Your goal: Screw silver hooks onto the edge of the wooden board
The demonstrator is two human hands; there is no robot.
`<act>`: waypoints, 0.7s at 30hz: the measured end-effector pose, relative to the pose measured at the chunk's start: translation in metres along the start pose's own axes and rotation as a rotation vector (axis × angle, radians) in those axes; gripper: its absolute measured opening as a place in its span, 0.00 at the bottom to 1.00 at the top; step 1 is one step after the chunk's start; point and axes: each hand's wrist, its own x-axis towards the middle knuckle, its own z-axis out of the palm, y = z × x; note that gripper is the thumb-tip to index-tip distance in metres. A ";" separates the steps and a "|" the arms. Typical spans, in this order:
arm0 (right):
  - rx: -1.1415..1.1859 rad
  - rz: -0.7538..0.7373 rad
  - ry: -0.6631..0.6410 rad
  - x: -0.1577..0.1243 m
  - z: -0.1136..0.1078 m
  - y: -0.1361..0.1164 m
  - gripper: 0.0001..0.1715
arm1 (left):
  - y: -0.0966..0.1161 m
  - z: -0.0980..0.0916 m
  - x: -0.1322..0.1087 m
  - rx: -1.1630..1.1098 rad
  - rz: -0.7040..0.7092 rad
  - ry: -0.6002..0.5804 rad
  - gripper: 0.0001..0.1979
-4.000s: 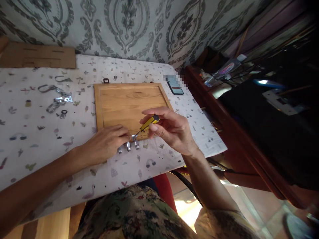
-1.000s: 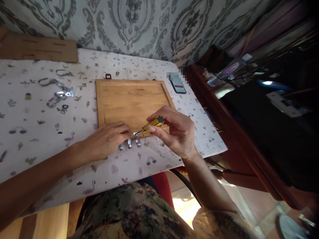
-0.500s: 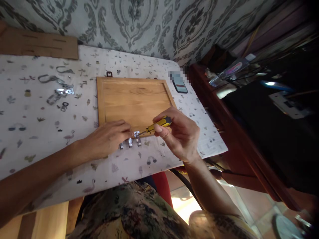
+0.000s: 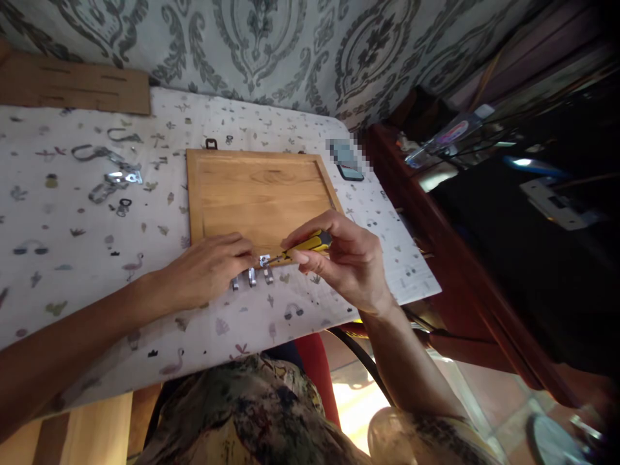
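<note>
A wooden panel [image 4: 256, 194] with a raised frame lies flat on the patterned tablecloth [image 4: 72, 271]. My right hand [image 4: 346, 261] grips a small screwdriver [image 4: 303, 247] with a yellow and black handle. Its tip meets a small metal bracket [image 4: 264, 261] on the panel's near edge. My left hand [image 4: 206, 271] lies closed by that bracket, fingertips pressed on it. Three metal hooks [image 4: 250, 278] stick out below the near edge.
Loose metal fittings [image 4: 109, 177] are scattered at the left of the cloth. A brown cardboard piece [image 4: 72, 90] lies by the wall. A phone [image 4: 347, 166] rests near the table's right edge. Dark wooden furniture [image 4: 460, 258] stands to the right.
My right hand has tilted the screwdriver flatter and turned it a little at the bracket. The left hand has stayed on the bracket.
</note>
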 end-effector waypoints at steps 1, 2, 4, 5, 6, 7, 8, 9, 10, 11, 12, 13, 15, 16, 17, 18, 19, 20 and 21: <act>0.037 0.000 -0.030 0.000 -0.001 0.000 0.14 | 0.000 0.000 0.000 -0.001 0.001 0.001 0.18; 0.060 -0.001 -0.061 0.000 -0.002 0.000 0.15 | 0.000 -0.001 0.000 -0.002 0.001 0.000 0.18; 0.048 0.001 -0.068 0.001 -0.002 0.002 0.16 | 0.000 -0.002 0.000 -0.006 -0.001 -0.002 0.18; 0.012 -0.001 -0.034 0.001 0.000 0.003 0.16 | 0.000 -0.002 0.000 -0.008 -0.001 0.000 0.18; -0.032 -0.010 0.021 0.002 0.002 0.004 0.16 | 0.000 -0.002 0.000 -0.010 -0.001 0.003 0.18; -0.079 -0.029 0.084 0.003 0.004 0.005 0.18 | 0.000 -0.001 0.000 -0.010 0.000 0.004 0.19; -0.121 -0.057 0.144 0.004 0.007 0.007 0.21 | 0.000 -0.001 0.000 -0.009 0.002 0.003 0.18; -0.156 -0.083 0.192 0.004 0.009 0.008 0.24 | 0.000 0.000 0.000 -0.010 0.004 0.002 0.18; -0.178 -0.101 0.216 0.005 0.011 0.010 0.26 | 0.000 0.000 0.000 -0.014 0.004 0.003 0.17; -0.185 -0.108 0.223 0.005 0.013 0.010 0.27 | 0.000 0.001 0.000 -0.019 0.005 0.005 0.17; -0.182 -0.103 0.217 0.005 0.013 0.011 0.26 | 0.000 0.001 0.000 -0.024 0.006 0.009 0.17; -0.171 -0.090 0.201 0.004 0.013 0.011 0.24 | 0.000 0.001 0.000 -0.028 0.007 0.014 0.17; -0.134 -0.063 0.167 0.002 0.010 0.010 0.19 | 0.000 0.000 0.000 -0.031 0.004 0.014 0.18; -0.114 -0.055 0.153 0.000 0.008 0.009 0.16 | 0.000 -0.001 0.001 -0.031 0.001 0.008 0.17; -0.096 -0.048 0.136 -0.001 0.006 0.008 0.14 | 0.001 -0.001 0.001 -0.032 -0.004 0.001 0.16; -0.080 -0.044 0.118 -0.002 0.004 0.007 0.13 | 0.001 -0.001 0.001 -0.035 -0.011 -0.005 0.15; -0.066 -0.038 0.097 -0.003 0.002 0.006 0.13 | 0.001 -0.002 0.001 -0.037 -0.019 -0.010 0.14; -0.053 -0.029 0.077 -0.004 0.001 0.005 0.14 | 0.001 -0.002 0.001 -0.038 -0.024 -0.011 0.14; -0.038 -0.018 0.056 -0.005 -0.001 0.005 0.16 | 0.002 -0.001 0.001 -0.037 -0.027 -0.010 0.14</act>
